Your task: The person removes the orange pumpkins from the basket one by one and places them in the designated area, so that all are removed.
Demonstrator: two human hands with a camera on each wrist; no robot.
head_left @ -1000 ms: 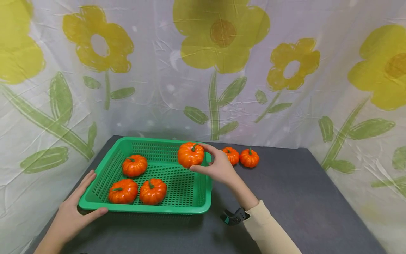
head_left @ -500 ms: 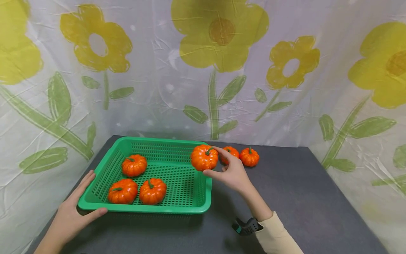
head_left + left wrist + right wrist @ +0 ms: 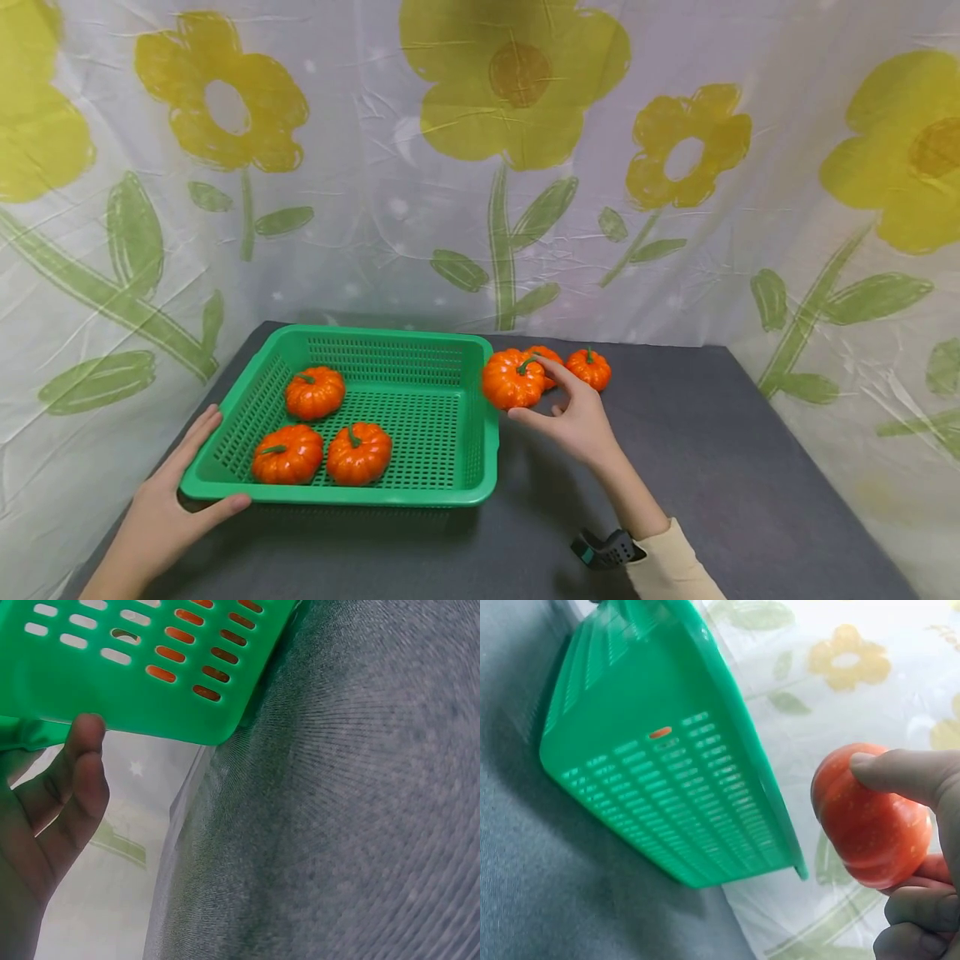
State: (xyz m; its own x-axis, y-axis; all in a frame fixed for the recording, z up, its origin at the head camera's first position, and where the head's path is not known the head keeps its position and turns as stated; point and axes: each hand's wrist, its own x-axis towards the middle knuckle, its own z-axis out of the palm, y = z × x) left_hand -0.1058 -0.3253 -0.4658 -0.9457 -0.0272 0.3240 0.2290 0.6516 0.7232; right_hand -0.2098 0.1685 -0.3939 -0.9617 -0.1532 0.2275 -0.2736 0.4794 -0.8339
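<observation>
My right hand (image 3: 573,421) pinches an orange toy pumpkin (image 3: 513,379) with a green stem, between thumb and fingers. It is raised just outside the right rim of a green perforated plastic basket (image 3: 341,495). In the right wrist view, the held pumpkin (image 3: 870,817) hangs apart from the basket's outer wall (image 3: 671,780). My left hand (image 3: 161,500) rests at the basket's front left corner, fingers spread along its left side and thumb along the front. Inside the basket lie three pumpkins (image 3: 315,392), all toward the left.
Behind the held pumpkin stands another pumpkin (image 3: 542,357), partly hidden, with one more pumpkin (image 3: 588,370) to its right. All rest on a dark grey tabletop (image 3: 720,467). A white curtain (image 3: 360,250) with yellow flowers surrounds the back and sides.
My right hand has carried the pumpkin rightward, from over the basket's right part to beyond its right rim. The left hand and the basket stay in place.
</observation>
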